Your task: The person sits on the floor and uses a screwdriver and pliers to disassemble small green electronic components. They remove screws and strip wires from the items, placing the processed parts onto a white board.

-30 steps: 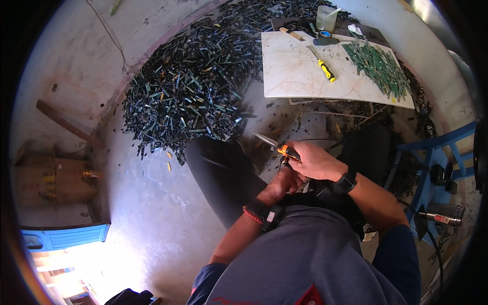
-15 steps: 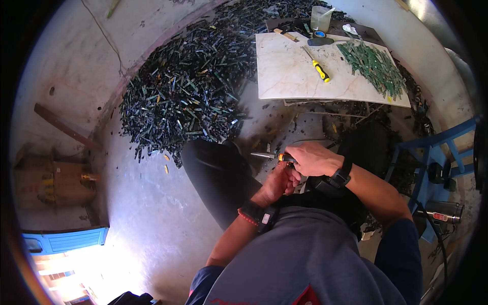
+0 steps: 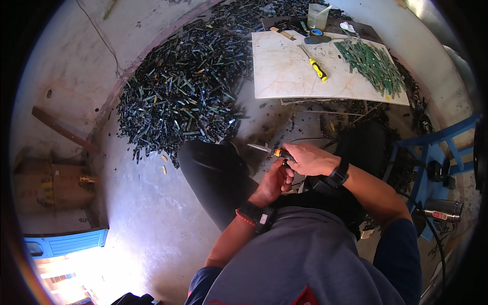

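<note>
My right hand (image 3: 308, 158) is wrapped round a hand tool with an orange-and-black handle (image 3: 280, 153). Its tapered metal tip (image 3: 261, 148) points left; whether it is a knife or pliers I cannot tell. Just below, my left hand (image 3: 274, 182) has its fingers curled in close to the handle. A small dark thing shows at those fingertips, too hidden to name. Both hands are over my lap, between my bent knees. Beyond them, a yellow-and-black screwdriver (image 3: 318, 69) lies on a white board (image 3: 277, 84), beside a heap of green circuit-board strips (image 3: 371, 66).
A large pile of dark strips (image 3: 178, 96) covers the floor at left. At the board's far edge are a blue tape roll (image 3: 316, 32), a dark-handled tool (image 3: 317, 39) and a plastic cup (image 3: 317, 18). A blue chair (image 3: 432, 152) and a steel flask (image 3: 443, 210) stand at right.
The tool's tip has tilted upward a little in my right hand. My left hand stays curled by the handle. The whole view has shifted slightly.
</note>
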`<state>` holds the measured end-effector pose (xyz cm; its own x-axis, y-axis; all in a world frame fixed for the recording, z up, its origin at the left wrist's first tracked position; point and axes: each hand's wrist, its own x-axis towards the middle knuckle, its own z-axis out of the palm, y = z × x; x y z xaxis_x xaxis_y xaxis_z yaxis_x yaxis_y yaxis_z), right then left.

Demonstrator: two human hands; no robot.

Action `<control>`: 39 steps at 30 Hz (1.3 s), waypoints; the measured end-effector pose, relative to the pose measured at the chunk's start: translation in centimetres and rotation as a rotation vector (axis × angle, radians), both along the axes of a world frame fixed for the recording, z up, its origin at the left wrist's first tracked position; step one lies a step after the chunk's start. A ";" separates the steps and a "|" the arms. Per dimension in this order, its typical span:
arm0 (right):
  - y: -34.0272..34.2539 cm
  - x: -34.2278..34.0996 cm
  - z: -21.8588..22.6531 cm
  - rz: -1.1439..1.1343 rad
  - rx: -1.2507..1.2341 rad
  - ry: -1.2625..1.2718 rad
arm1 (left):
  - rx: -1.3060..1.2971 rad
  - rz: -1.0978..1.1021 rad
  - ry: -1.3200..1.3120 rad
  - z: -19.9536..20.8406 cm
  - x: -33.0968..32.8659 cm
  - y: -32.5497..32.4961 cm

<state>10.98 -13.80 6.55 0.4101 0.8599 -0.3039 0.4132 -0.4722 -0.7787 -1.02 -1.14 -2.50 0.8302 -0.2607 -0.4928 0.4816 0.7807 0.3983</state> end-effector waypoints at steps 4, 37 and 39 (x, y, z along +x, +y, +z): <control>-0.6 0.2 -0.6 -0.099 0.057 -0.150 | -0.021 0.008 -0.013 0.1 -0.1 0.2; -1.0 -1.2 -4.9 -0.817 0.340 0.216 | 0.114 -0.158 0.131 1.5 -0.1 -0.3; -1.9 -0.9 -4.3 -0.795 0.389 0.219 | 0.102 -0.165 0.125 1.4 -0.1 -0.3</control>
<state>10.04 -15.68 2.25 0.8932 0.4064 -0.1925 -0.0976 -0.2426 -0.9652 -1.16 -1.40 -1.07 0.7116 -0.3312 -0.6196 0.6496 0.6462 0.4006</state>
